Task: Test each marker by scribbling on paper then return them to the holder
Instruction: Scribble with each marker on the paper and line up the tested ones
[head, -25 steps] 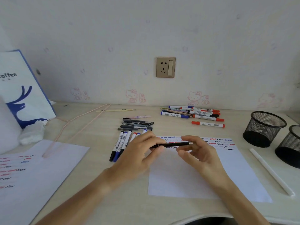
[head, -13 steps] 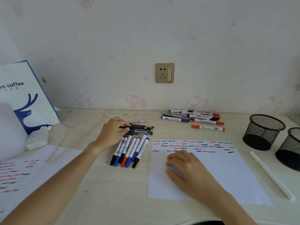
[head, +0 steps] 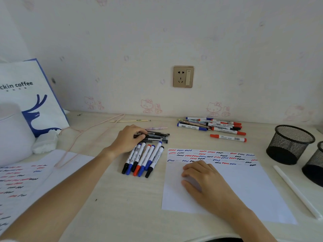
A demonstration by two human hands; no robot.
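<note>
Left grip (head: 126, 139): reaches out to 12 o'clock over the counter (head: 122, 198); fingers curl onto the dark pens (head: 157, 136), thumb and fingertips touching the pile's left end. I cannot tell whether one pen is pinched or the hand only rests on them.
Right grip (head: 201, 179): lies palm-down on the sheet (head: 244, 189), fingers loosely bent and pointing to 9 o'clock, holding nothing.
Sheet: white paper at 6 o'clock of the scene, right of centre; its top band carries rows of red, blue and black squiggles (head: 212, 156), just beyond the right fingertips.
Dark pens: small stack lying crosswise at the centre, tips toward 3 o'clock.
Near markers (head: 143, 158): row of white-barrelled markers with black, blue and red caps, side by side, just at 6 o'clock of the dark pens and at 9 o'clock of the sheet, caps toward the person.
Far markers (head: 212, 126): second heap at 1 o'clock, close to the wall, red and blue caps mixed; one red marker (head: 228, 137) lies apart, just nearer.
Holders: mesh cup (head: 291, 144) at 3 o'clock, standing upright with no markers showing in it; a second cup (head: 314, 165) touches the frame's right edge.
White rod (head: 297, 191): lies slanted between sheet and cups.
Used sheet (head: 22, 180): at 8 o'clock, covered in squiggles.
Bag (head: 35, 95): coffee-shop bag standing at 10 o'clock against the wall.
Socket (head: 183, 76): on the wall at 12 o'clock.
</note>
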